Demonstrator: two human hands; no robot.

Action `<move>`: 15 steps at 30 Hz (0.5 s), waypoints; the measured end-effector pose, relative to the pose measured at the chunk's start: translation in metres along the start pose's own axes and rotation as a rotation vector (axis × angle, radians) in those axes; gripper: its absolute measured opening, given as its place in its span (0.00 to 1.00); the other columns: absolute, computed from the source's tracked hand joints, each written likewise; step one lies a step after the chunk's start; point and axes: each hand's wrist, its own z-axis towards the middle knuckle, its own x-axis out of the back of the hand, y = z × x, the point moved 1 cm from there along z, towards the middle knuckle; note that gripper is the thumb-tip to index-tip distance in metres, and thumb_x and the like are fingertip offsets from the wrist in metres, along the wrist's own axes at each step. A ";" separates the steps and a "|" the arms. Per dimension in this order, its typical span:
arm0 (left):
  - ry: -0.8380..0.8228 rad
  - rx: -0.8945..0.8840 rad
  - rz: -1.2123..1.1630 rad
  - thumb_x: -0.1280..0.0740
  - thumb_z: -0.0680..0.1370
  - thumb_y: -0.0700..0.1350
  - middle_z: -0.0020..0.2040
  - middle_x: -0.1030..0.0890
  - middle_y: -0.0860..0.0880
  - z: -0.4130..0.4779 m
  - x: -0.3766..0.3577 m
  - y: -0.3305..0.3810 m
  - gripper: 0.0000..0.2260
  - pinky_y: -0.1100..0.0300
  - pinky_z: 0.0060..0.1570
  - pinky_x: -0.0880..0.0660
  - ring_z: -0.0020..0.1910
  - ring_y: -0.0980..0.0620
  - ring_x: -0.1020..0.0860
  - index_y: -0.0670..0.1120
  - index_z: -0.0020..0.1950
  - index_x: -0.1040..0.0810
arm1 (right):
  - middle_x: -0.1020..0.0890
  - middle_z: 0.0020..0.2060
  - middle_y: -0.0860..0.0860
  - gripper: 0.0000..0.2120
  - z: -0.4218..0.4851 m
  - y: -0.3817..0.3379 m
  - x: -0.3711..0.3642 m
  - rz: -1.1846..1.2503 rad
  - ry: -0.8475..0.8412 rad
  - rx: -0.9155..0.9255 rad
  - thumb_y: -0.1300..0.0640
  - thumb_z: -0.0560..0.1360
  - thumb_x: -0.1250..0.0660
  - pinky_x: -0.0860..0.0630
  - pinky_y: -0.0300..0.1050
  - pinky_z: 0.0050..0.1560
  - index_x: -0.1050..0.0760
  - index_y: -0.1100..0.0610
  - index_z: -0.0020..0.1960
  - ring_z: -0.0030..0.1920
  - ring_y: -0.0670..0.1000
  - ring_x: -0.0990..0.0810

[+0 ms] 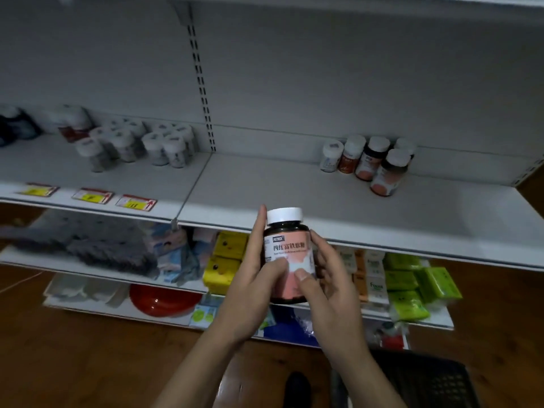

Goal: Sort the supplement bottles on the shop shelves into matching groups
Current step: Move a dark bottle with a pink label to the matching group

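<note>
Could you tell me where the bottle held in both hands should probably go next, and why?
Probably up and right, to stand beside the two pink-labelled bottles on the right of the shelf. The held bottle, gripped by the left hand and right hand, has the same dark body, white cap and pink label.

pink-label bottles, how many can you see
3: one held in both hands, two on the shelf's right, front and behind it. More may hide at the back.
</note>
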 end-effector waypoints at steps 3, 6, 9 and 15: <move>-0.021 0.001 -0.081 0.40 0.73 0.43 0.52 0.18 0.60 -0.032 0.011 0.003 0.33 0.59 0.46 0.21 0.47 0.55 0.19 0.70 0.72 0.43 | 0.23 0.62 0.39 0.27 -0.036 -0.013 -0.013 -0.006 0.002 0.027 0.45 0.69 0.34 0.24 0.57 0.61 0.32 0.36 0.67 0.64 0.47 0.24; -0.064 -0.002 -0.099 0.41 0.73 0.43 0.52 0.18 0.63 -0.056 0.012 0.004 0.33 0.61 0.44 0.21 0.46 0.57 0.19 0.69 0.73 0.44 | 0.24 0.64 0.40 0.30 -0.069 -0.018 -0.019 -0.007 0.029 0.003 0.46 0.68 0.33 0.24 0.56 0.63 0.33 0.38 0.69 0.66 0.46 0.25; -0.085 0.008 -0.112 0.40 0.73 0.42 0.54 0.18 0.59 -0.075 0.011 0.004 0.33 0.60 0.44 0.21 0.47 0.55 0.18 0.70 0.73 0.43 | 0.22 0.60 0.38 0.28 -0.088 -0.025 -0.019 0.013 0.053 -0.026 0.51 0.69 0.31 0.22 0.53 0.60 0.31 0.36 0.67 0.63 0.44 0.23; -0.061 -0.041 -0.131 0.40 0.75 0.39 0.51 0.18 0.66 -0.095 0.005 0.018 0.33 0.66 0.40 0.23 0.45 0.60 0.18 0.64 0.75 0.44 | 0.20 0.53 0.35 0.25 -0.102 -0.038 -0.016 0.078 0.028 -0.011 0.56 0.69 0.33 0.20 0.40 0.51 0.30 0.36 0.62 0.56 0.42 0.20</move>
